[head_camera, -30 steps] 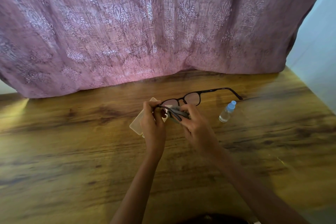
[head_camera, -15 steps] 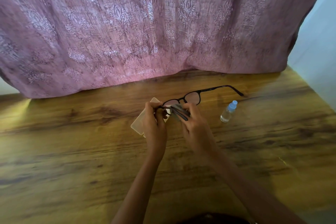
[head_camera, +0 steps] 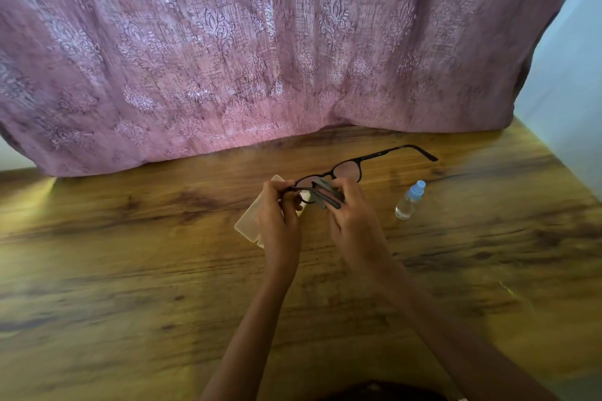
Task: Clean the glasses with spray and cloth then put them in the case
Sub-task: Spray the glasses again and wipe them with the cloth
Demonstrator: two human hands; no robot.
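Black-framed glasses (head_camera: 348, 169) are held above the wooden table (head_camera: 130, 270), one temple arm stretching out to the right. My left hand (head_camera: 280, 221) pinches the frame at its left end. My right hand (head_camera: 355, 225) pinches a grey cloth (head_camera: 325, 194) against the left lens. Under my left hand lies a pale, translucent glasses case (head_camera: 250, 221), partly hidden. A small clear spray bottle (head_camera: 408, 200) with a light blue cap lies on the table to the right of my hands.
A pink patterned curtain (head_camera: 260, 49) hangs along the table's far edge. A pale wall (head_camera: 566, 91) borders the table's right side.
The glasses and both hands have risen slightly, and my right hand's fingers shifted the cloth over the left lens. Bottle and case stay where they were.
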